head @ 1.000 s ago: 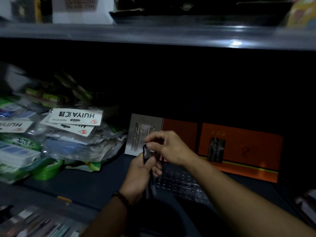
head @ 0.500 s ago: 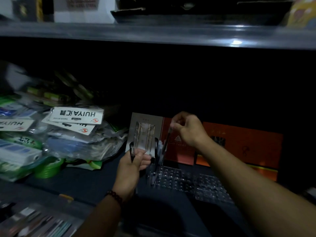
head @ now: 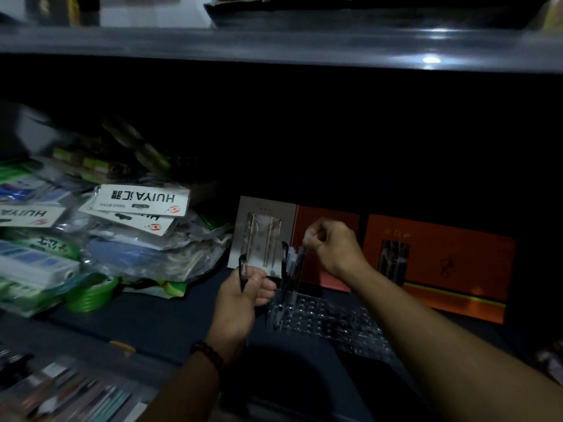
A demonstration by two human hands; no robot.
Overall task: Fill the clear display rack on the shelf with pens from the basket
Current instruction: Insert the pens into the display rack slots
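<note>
Black pen (head: 242,271) gripped in the left hand (head: 240,303) by curled fingers (head: 263,292), then the right hand (head: 333,249) pinching a clear pen (head: 298,269) upright into the clear rack (head: 332,319) on the shelf (head: 152,318), a few slots at its left end filled, most holes judged still empty.

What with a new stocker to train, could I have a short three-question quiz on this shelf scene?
1. True or false: the right hand pinches the top of a pen at the rack's left end.
2. What does the left hand hold? A) a dark pen B) a cup C) nothing
3. What colour are the boxes behind the rack?
Key: 1 true; 2 A; 3 orange.
</note>
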